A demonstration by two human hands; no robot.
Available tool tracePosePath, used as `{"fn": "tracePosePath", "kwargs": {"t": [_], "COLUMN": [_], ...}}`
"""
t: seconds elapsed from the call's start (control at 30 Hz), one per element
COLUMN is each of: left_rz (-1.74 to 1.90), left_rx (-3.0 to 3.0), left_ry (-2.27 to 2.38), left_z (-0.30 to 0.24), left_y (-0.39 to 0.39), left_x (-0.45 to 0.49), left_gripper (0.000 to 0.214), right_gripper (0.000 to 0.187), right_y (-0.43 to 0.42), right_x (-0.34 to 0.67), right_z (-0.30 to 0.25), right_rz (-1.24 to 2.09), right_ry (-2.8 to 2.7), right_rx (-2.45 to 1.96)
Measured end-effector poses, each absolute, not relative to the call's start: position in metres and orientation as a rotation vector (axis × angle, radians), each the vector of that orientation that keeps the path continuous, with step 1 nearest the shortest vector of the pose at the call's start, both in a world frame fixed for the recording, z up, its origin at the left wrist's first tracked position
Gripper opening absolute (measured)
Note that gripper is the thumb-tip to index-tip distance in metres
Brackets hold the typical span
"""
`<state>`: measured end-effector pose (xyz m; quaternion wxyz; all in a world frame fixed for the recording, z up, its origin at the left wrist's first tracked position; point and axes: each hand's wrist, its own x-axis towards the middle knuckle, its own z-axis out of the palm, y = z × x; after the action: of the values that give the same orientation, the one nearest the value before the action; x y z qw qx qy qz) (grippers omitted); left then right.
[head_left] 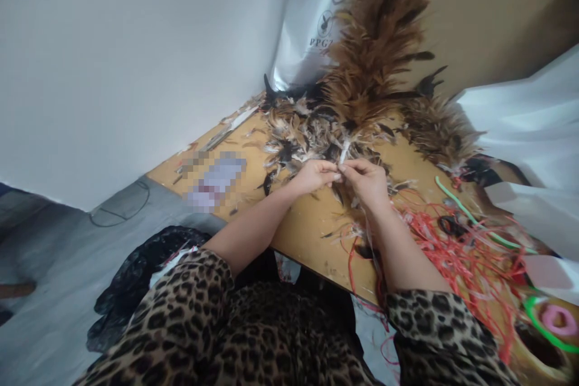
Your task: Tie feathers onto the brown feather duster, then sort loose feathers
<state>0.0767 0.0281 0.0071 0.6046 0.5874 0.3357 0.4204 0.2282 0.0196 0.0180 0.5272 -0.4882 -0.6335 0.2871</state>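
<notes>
Nearest: leopard-print sleeves (199, 289), soft cloth pushed back to about the elbows. Beyond them, both hands meet over the table (298, 223). Right hand (367, 184): thumb and fingers pinched on the white stem (345, 149) at the base of a tall feather plume (375, 60). Left hand (316, 175): fingertips pressed together at the stem's lower end; what lies between them is too small to tell.

Risks (judgement): plume looks top-heavy on a narrow base; a slack pinch could let it twist or tip. Pulling hard there might bend the stem or shed barbs. Loose feathers (301, 132) crowd the work and could get caught in the base. Red strings (443, 247) lie tangled beside the right forearm; a sleeve or wrist may snag them.

Materials: plume brown, dense, fluffy, darker at some tips. Second feather bunch (443, 132) shorter, splayed. Strings thin, glossy, looped. Green cord (465, 208) thicker, gently curved. Silver bag (307, 30) smooth, reflective. Black bag (145, 271) thin, crumpled plastic. Table flat, yellowish, wood-like.
</notes>
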Motion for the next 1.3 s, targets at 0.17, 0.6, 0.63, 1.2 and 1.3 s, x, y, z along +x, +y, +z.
{"fn": "tracePosePath", "kwargs": {"t": [0.17,0.6,0.63,1.2,1.3], "left_rz": [1.167,1.001,1.040,1.181,1.184], "left_rx": [1.258,1.403,1.372,1.276,1.273], "left_ry": [0.841,0.883,0.916,0.938,0.889], "left_z": [0.001,0.007,0.006,0.009,0.011], "left_y": [0.029,0.028,0.027,0.026,0.025], "left_x": [0.083,0.076,0.078,0.085,0.085], "left_gripper": [0.017,0.017,0.016,0.025,0.027], "right_gripper": [0.017,0.020,0.019,0.014,0.015], "right_y": [0.020,0.016,0.016,0.017,0.016], "right_x": [0.222,0.222,0.220,0.224,0.223], "right_z": [0.018,0.022,0.023,0.027,0.030], "right_rz": [0.607,0.728,0.686,0.570,0.608], "right_ry": [-1.535,-1.507,-1.521,-1.560,-1.547], "right_rx": [-1.222,-1.220,-1.240,-1.264,-1.246]}}
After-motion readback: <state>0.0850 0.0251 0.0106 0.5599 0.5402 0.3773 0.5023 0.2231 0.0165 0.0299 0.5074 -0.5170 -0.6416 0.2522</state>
